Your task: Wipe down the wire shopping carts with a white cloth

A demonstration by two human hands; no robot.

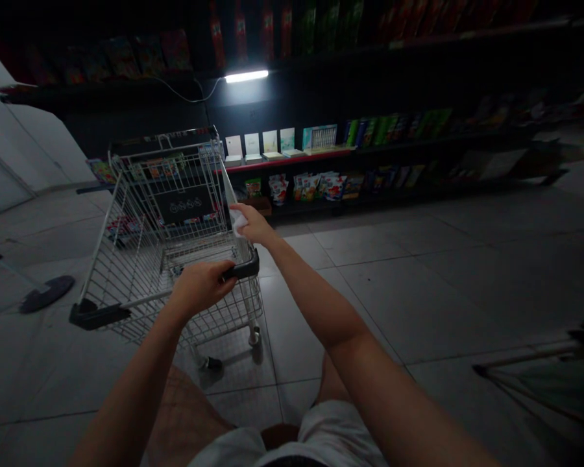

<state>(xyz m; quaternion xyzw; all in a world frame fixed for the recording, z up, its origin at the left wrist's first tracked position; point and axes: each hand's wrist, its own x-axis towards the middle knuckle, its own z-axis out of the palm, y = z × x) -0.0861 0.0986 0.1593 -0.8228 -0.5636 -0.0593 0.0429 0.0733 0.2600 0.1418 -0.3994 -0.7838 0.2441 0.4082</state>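
A wire shopping cart (pixel 141 259) stands in front of me, a little to the left. My left hand (pixel 202 283) is wrapped round the right end of its dark push handle (pixel 246 266). At the cart's right side, my right hand (pixel 254 224) presses a crumpled white cloth or tissue (pixel 239 222) against the top side rail, its fingers closed round it. A dark panel (pixel 185 204) with pale markings is fixed inside the cart. The wire basket shows no goods that I can make out.
Behind the cart runs a dark shelf unit (pixel 394 71) with bottles, boxes and snack bags. A lit tube lamp (pixel 246 76) hangs there on a cable. To the left stands a round dark base (pixel 47 293) with a pole; a folding frame (pixel 525 357) stands at the right.
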